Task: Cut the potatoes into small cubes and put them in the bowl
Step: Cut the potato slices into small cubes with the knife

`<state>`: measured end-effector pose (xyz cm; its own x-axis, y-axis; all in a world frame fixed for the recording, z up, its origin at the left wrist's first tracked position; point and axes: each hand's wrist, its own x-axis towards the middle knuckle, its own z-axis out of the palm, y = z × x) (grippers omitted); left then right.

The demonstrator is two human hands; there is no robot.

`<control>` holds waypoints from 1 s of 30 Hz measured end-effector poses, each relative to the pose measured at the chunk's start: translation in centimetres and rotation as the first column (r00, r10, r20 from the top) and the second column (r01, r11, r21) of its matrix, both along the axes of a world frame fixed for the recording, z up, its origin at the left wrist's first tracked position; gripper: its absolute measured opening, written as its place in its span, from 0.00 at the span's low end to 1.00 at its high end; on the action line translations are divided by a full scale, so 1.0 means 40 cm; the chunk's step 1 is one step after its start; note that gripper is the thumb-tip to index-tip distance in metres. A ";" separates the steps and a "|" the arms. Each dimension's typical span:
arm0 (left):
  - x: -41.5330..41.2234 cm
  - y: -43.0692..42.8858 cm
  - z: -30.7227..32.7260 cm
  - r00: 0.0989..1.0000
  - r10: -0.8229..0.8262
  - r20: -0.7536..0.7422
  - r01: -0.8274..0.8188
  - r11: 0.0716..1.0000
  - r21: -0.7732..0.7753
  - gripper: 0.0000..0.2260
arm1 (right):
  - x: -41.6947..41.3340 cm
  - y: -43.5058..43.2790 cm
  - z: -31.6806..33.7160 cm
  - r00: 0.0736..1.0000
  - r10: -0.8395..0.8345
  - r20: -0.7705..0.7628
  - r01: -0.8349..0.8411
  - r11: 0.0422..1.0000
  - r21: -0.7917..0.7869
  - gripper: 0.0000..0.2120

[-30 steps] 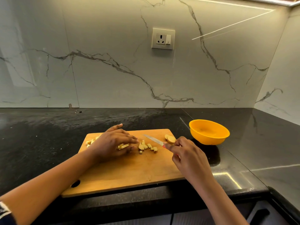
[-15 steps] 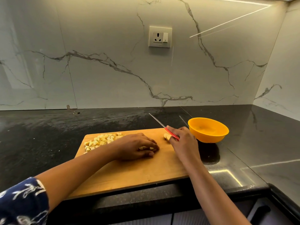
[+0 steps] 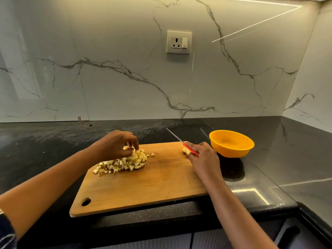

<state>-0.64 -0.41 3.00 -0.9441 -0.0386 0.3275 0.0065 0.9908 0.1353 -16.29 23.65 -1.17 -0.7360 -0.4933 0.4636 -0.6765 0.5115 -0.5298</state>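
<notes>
A heap of small potato cubes [image 3: 124,162] lies on the left part of the wooden cutting board [image 3: 152,186]. My left hand [image 3: 116,145] hovers over the heap's far end with curled fingers pinching a few cubes. My right hand [image 3: 201,157] grips the red handle of a thin knife [image 3: 177,138], whose blade points up and away to the left. Under that hand's fingers an uncut potato piece [image 3: 186,150] rests on the board's far right corner. The orange bowl [image 3: 231,143] stands right of the board and looks empty.
The board sits on a black stone counter [image 3: 53,144] near its front edge. A marble wall with a socket [image 3: 178,42] rises behind, and a side wall closes the right corner. Drawer fronts [image 3: 287,232] show below the counter.
My left hand has slid the cut cubes from the board's middle leftwards into the heap and lifted above it. My right hand with the knife has stayed at the potato piece.
</notes>
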 end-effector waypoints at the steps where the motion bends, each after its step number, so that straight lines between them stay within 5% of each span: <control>1: 0.007 -0.006 0.003 1.000 0.007 -0.004 -0.007 0.999 0.041 0.10 | 0.001 0.001 0.000 1.000 0.001 0.003 -0.001 1.000 -0.002 0.20; 7: -0.011 0.013 -0.002 1.000 -0.020 -0.019 0.022 0.993 0.119 0.09 | 0.003 0.005 0.002 1.000 -0.016 0.016 0.016 1.000 0.001 0.20; 15: -0.109 0.064 -0.020 0.959 0.024 0.283 0.036 0.978 -0.205 0.14 | 0.001 0.006 0.000 0.999 -0.025 0.029 0.025 1.000 -0.009 0.20; 21: -0.058 0.034 -0.003 0.989 0.047 0.143 -0.005 0.959 -0.283 0.10 | -0.003 0.006 -0.001 0.998 -0.026 0.053 0.029 0.998 -0.055 0.20; 27: -0.053 0.030 0.014 0.999 0.042 0.000 -0.042 0.995 -0.085 0.04 | -0.004 0.009 -0.004 0.997 -0.028 0.076 0.034 0.996 -0.083 0.21; 30: -0.075 0.053 0.015 1.000 0.024 0.004 -0.024 0.997 0.076 0.12 | -0.005 0.011 -0.001 0.995 -0.030 0.092 0.039 0.995 -0.088 0.21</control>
<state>-3.64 1.71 3.61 -0.9437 -0.0862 0.3195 -0.0180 0.9774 0.2106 -16.47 24.09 -1.19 -0.7927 -0.4265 0.4356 -0.6067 0.4815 -0.6325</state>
